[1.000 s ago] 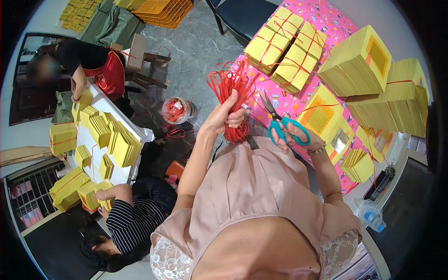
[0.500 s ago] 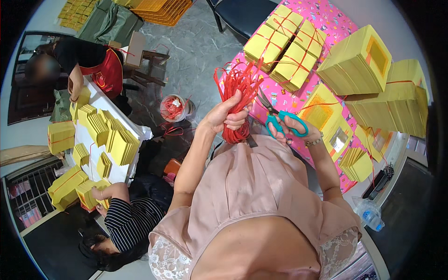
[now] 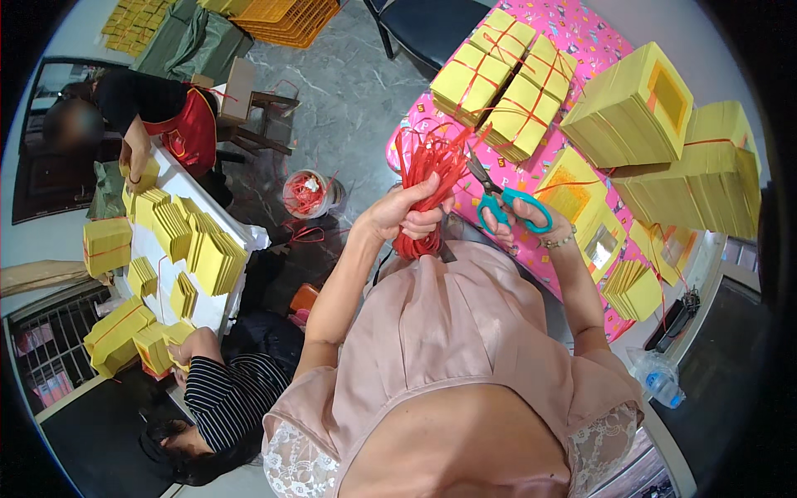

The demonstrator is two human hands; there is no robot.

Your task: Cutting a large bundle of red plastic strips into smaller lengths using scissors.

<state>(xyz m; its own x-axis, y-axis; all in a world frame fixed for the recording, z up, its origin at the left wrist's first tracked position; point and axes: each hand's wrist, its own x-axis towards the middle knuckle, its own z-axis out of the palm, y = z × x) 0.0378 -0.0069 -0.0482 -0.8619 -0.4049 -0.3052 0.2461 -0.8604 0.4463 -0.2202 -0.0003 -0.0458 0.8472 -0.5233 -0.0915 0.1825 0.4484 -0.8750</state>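
My left hand [image 3: 413,209] is wrapped round a thick bunch of red plastic strapping ribbon [image 3: 422,156], whose loose loops and ends fan out above the fist. In my right hand [image 3: 519,217] is a pair of scissors with teal handles [image 3: 490,201]. The metal blades point up and to the left, their tips close to the right side of the ribbon bunch. Whether the tips touch any strand cannot be made out. Beyond the scissors lie stacks of yellow paper [image 3: 523,112] tied crosswise with red ribbon.
A pink patterned table [image 3: 415,124] at the right also bears taller yellow paper stacks [image 3: 631,108]. A white bucket [image 3: 309,194] of red scraps stands on the grey floor. At left, two people handle yellow paper at a white table [image 3: 174,282]. A dark chair [image 3: 423,33] stands at the back.
The ribbon bunch has tipped to the right, its top nearer the scissors. My right hand and the scissors have shifted slightly, and the blades look closer together.
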